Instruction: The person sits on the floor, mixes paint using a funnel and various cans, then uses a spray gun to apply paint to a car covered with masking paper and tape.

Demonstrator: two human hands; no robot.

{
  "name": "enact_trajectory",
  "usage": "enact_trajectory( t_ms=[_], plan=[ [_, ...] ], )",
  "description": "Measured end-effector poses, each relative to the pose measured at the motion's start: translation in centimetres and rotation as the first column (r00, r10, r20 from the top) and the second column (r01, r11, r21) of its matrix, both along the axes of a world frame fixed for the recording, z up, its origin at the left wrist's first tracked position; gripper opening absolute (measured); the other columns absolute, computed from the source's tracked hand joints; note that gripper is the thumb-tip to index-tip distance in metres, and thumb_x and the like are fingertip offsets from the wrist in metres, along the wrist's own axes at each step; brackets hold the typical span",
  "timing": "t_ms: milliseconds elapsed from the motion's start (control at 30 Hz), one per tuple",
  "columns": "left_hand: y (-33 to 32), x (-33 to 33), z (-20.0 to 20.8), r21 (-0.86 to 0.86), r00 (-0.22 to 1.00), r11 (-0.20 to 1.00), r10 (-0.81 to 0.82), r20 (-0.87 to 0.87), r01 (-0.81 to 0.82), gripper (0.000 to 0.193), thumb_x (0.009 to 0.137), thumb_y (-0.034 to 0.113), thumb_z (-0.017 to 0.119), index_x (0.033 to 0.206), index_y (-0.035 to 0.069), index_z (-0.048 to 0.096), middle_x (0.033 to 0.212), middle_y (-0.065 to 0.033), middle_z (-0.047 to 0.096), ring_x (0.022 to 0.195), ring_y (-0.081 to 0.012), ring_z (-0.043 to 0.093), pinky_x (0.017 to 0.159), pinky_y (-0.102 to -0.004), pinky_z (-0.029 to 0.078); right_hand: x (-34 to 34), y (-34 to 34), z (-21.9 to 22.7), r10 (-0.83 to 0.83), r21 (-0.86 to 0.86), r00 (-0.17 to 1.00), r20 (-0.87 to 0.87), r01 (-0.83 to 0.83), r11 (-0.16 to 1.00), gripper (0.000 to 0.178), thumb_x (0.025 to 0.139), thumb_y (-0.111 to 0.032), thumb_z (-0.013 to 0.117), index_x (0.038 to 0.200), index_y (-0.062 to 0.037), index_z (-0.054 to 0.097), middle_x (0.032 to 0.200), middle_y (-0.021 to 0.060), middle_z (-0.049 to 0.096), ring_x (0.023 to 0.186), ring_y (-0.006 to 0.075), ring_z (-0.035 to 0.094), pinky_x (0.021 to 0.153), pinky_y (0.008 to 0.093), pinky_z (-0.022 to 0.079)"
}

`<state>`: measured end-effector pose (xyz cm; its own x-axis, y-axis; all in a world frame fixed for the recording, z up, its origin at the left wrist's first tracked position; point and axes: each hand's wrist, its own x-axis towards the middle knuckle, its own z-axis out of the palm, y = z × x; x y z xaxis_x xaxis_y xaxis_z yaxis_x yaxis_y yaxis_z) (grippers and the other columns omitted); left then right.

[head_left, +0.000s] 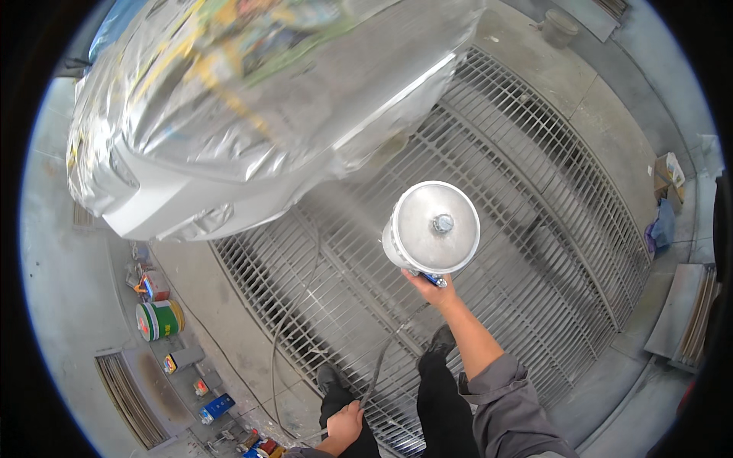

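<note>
My right hand [430, 285] is closed around the grip of a paint spray gun, most of it hidden under its round, pale cup [437, 227] with a knob on the lid. A faint mist reaches from the gun toward a car's silver bumper [183, 204] at the upper left. Wrinkled clear film and coloured masking sheet [252, 91] cover the car above the bumper. Low in the view, my left hand [345, 424] is closed on the grey air hose [376, 372], which runs up toward the gun.
Floor grating [527, 252] lies under my feet, with a length of hose [276, 336] across it. Along the left wall stand a green bucket [160, 320], a blue can [217, 408] and several other cans. A grey bucket [560, 29] stands far right; a cardboard box [667, 177] sits at the right wall.
</note>
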<state>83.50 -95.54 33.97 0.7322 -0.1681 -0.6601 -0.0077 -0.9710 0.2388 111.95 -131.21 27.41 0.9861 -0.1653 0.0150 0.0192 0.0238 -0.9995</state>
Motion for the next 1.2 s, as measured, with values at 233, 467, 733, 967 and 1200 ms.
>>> enact_trajectory(
  t_ms=[233, 467, 733, 967, 1200],
  plan=[
    [-16.9, 6.4, 3.5, -0.146, 0.995, 0.987, 0.078, 0.063, -0.068, 0.037, 0.1, 0.037, 0.066, 0.127, 0.011, 0.065, 0.094, -0.0177, 0.076, 0.078, -0.0423, 0.073, 0.066, -0.0549, 0.057, 7.0, -14.1, 5.8, -0.062, -0.063, 0.996, 0.072, 0.066, 0.996, 0.018, 0.087, -0.01, 0.083, 0.102, -0.0022, 0.077, 0.082, 0.0054, 0.076, 0.071, 0.0111, 0.066, 0.068, 0.0307, 0.053],
    [-31.2, 16.7, 7.2, -0.29, 0.989, 0.947, 0.148, 0.014, -0.137, 0.034, 0.105, 0.031, 0.06, 0.123, 0.004, 0.068, 0.092, -0.0249, 0.073, 0.081, -0.0472, 0.07, 0.068, -0.0581, 0.054, 14.8, -26.6, 7.6, 0.009, -0.148, 1.0, 0.02, -0.006, 0.989, 0.02, 0.087, -0.012, 0.083, 0.103, -0.0019, 0.076, 0.078, 0.0053, 0.073, 0.067, 0.0102, 0.062, 0.065, 0.0308, 0.052],
    [-41.6, 27.1, 3.0, -0.248, 0.998, 0.967, 0.04, -0.051, -0.051, 0.039, 0.104, 0.038, 0.061, 0.13, 0.009, 0.065, 0.101, -0.0189, 0.077, 0.086, -0.0418, 0.073, 0.072, -0.0546, 0.058, 23.2, -39.8, 8.0, -0.019, -0.121, 0.998, 0.068, 0.027, 0.992, 0.023, 0.085, -0.005, 0.08, 0.108, -0.0037, 0.077, 0.099, 0.0085, 0.079, 0.088, 0.0179, 0.073, 0.082, 0.0335, 0.056],
    [-50.4, 34.6, 1.5, -0.227, 0.994, 0.969, 0.076, -0.079, -0.092, 0.037, 0.104, 0.035, 0.062, 0.128, 0.007, 0.067, 0.098, -0.0206, 0.076, 0.084, -0.0437, 0.072, 0.07, -0.0552, 0.056, 30.8, -50.4, 2.8, 0.051, 0.111, 0.962, -0.267, -0.022, 0.994, 0.019, 0.088, -0.012, 0.078, 0.105, -0.0039, 0.074, 0.077, 0.0008, 0.067, 0.066, 0.0099, 0.059, 0.061, 0.0294, 0.048],
    [-62.5, 40.2, -1.1, -0.028, 0.978, 0.981, 0.187, -0.093, -0.19, 0.04, 0.103, 0.038, 0.063, 0.131, 0.011, 0.065, 0.102, -0.0186, 0.076, 0.088, -0.043, 0.073, 0.075, -0.055, 0.057, 40.4, -59.3, -6.5, 0.042, 0.366, 0.956, -0.29, 0.07, 0.928, 0.017, 0.094, -0.017, 0.075, 0.086, -0.0078, 0.064, 0.061, -0.0027, 0.054, 0.052, 0.0069, 0.049, 0.05, 0.0268, 0.035]
  ],
)
